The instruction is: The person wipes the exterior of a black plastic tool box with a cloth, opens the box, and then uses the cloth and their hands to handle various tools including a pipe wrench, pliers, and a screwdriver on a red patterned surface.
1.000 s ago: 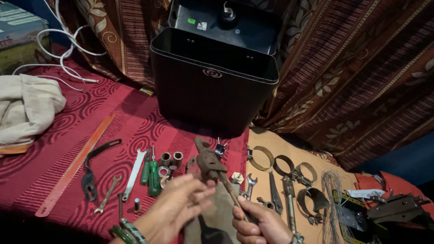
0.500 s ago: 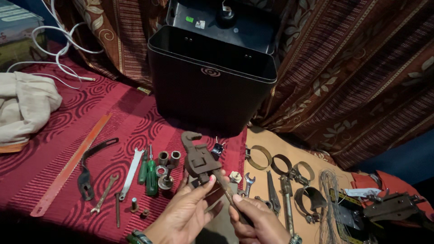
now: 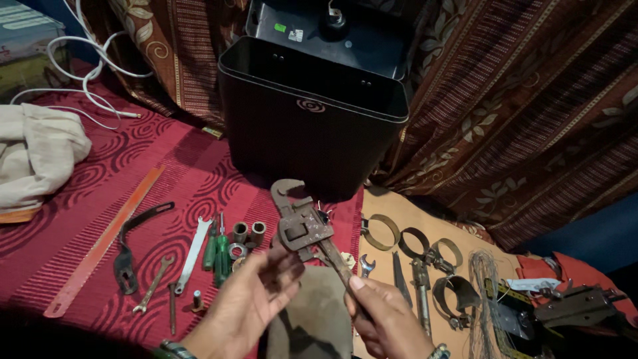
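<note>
At far left we see a cream cloth and a white cable on the red patterned mat. An orange strip lies diagonally on the mat, followed by a dark curved tool, a small spanner, a flat silver wrench and green screwdrivers. Our left hand is half open, its fingertips touching the underside of the rusty pipe wrench just below the head. The wrench is held in the air, tilted, in front of the open black bin. Our right hand is closed around the wrench handle. Further right, metal clamp rings and a coil of wire rest on tan cloth.
</note>
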